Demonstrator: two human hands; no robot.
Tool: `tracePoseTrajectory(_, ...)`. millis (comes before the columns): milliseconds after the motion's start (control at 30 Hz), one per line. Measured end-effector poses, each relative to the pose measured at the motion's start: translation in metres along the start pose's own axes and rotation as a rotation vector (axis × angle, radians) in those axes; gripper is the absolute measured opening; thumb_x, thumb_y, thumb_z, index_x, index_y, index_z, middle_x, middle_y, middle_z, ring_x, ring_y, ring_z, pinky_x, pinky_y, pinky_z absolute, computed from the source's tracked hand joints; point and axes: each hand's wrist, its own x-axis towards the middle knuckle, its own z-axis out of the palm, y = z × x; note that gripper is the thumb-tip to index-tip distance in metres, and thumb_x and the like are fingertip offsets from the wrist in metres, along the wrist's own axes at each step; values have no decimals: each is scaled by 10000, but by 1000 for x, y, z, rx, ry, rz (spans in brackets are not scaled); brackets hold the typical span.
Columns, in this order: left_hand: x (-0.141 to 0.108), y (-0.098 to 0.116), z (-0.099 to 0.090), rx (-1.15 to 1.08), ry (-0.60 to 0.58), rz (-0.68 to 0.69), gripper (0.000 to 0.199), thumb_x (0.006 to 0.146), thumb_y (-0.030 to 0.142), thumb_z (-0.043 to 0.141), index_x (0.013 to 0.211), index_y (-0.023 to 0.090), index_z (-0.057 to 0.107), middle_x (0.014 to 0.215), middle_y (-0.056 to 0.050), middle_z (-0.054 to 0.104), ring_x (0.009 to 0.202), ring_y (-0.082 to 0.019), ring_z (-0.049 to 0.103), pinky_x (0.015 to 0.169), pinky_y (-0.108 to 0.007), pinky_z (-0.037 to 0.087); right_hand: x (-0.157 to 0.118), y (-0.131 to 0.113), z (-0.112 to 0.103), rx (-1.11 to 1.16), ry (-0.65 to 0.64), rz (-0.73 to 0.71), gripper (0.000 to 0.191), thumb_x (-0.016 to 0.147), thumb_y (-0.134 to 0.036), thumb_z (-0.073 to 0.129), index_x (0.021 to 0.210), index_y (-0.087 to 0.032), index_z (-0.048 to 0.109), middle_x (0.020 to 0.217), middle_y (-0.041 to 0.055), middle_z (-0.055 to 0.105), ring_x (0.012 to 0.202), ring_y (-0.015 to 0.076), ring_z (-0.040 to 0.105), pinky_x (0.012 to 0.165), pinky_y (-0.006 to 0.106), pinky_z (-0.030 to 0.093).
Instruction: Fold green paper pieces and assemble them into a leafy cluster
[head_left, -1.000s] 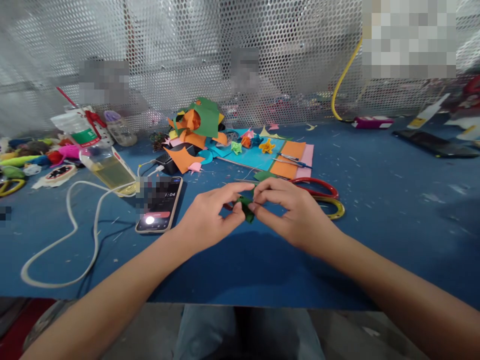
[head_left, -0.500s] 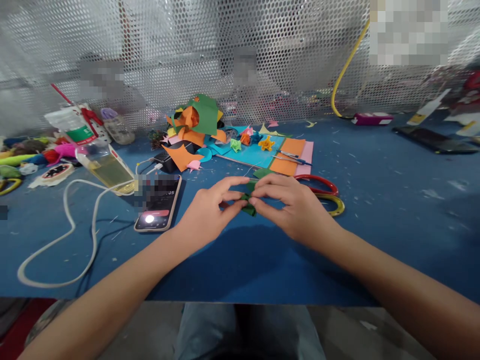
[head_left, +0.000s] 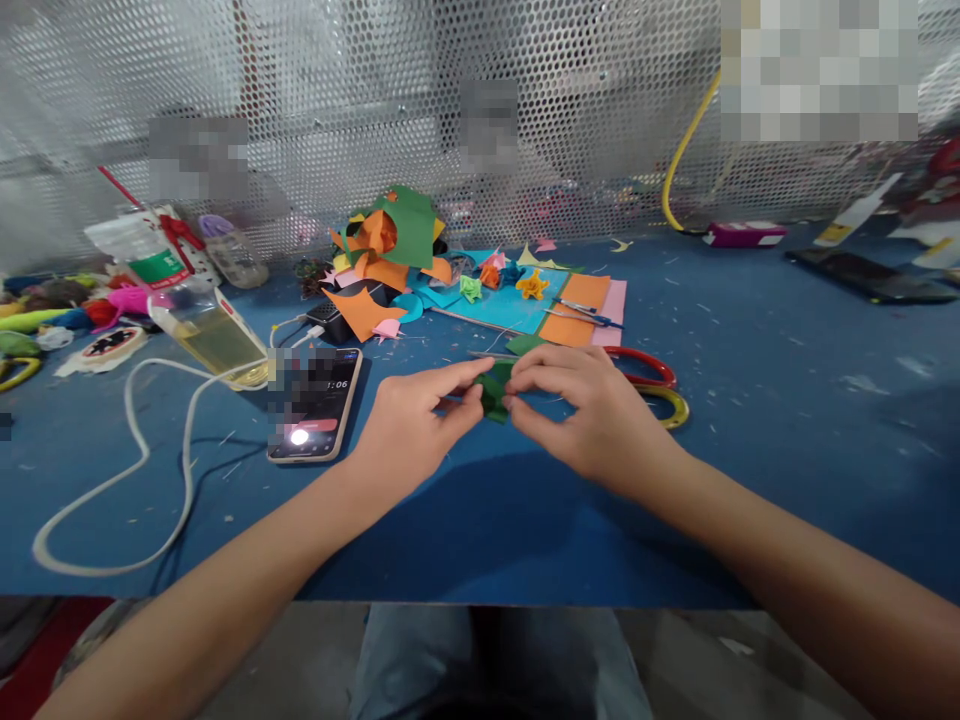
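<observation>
Between my two hands is a small piece of folded dark green paper (head_left: 493, 398), held above the blue table. My left hand (head_left: 420, 415) pinches its left side between thumb and fingers. On the other side my right hand (head_left: 581, 405) grips the right edge with its fingertips. Fingers cover part of the paper, so its full shape is hidden. Just behind the right hand lie scissors (head_left: 660, 375) with a red and a yellow handle, partly covered by that hand. Another green paper piece (head_left: 525, 344) rests beyond my fingers.
A lit phone (head_left: 319, 405) with a white cable (head_left: 135, 440) lies left, near a tilted bottle of yellowish liquid (head_left: 214, 335). Behind are paper scraps (head_left: 412, 230), folded paper flowers (head_left: 532, 286), coloured sheets (head_left: 574, 325) and a compass (head_left: 589, 314). A dark phone (head_left: 870, 275) lies far right.
My left fingers have shifted their hold on the green paper, with the thumb slightly further left and up. More of the paper's middle shows now. The right hand keeps its grip.
</observation>
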Motion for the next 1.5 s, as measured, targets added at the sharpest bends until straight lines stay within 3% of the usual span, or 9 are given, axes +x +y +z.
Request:
tracePoseTrajectory(133,0,1,-1,3,-21,-30,268,753,135,583,997,181,685,832,-9,736,633,-126,678,629,-226,585,0,0,1,16,-17,16,72,754,-170,576,690,-197,556,780,26,646,790,192,605,725,350,342)
tracePoseTrajectory(300,2,3,-3,-202,-74,-198,185,714,146,652,890,164,707,795,-28,738,722,-167,700,692,-255,591,-1,0,0,49,-27,26,89,746,-158,593,671,-190,558,785,8,638,791,174,596,732,347,323)
tracePoseTrajectory(467,4,6,-4,-219,-140,-241,99,653,127,699,740,174,691,669,7,704,621,-130,659,573,-209,553,-2,-3,-2,51,-70,-24,93,789,-179,577,702,-210,584,822,-1,636,771,157,576,761,369,299)
tracePoseTrajectory(733,3,7,-3,-109,-39,-153,44,675,152,687,694,185,665,648,21,677,572,-102,605,549,-198,528,-2,-5,-5,-72,14,-87,6,792,-229,583,794,-234,585,873,19,644,821,187,589,791,394,302)
tracePoseTrajectory(933,-1,8,-2,-73,-34,-149,85,671,133,684,681,184,616,633,38,658,551,-93,617,493,-161,517,-2,-6,-3,-141,7,-186,90,844,-216,530,792,-233,602,841,-3,656,766,161,583,796,387,288)
tracePoseTrajectory(1100,-3,8,-2,-94,-3,-65,99,684,122,681,695,184,605,679,40,681,593,-103,661,590,-177,572,-1,-5,-4,-116,60,-109,65,825,-202,554,779,-223,595,838,13,657,787,174,598,788,387,300)
tracePoseTrajectory(1300,0,6,-6,-81,-53,2,175,766,166,626,932,193,673,895,-16,724,748,-148,696,704,-235,597,0,-1,-5,-115,106,-90,61,825,-214,561,773,-235,584,844,9,659,790,175,604,785,385,314)
tracePoseTrajectory(1500,3,2,-7,-19,-64,78,72,717,124,672,753,187,672,733,10,705,636,-103,652,585,-178,570,-3,-3,-2,-102,15,-112,67,849,-221,543,808,-228,595,839,18,649,782,175,592,776,396,325)
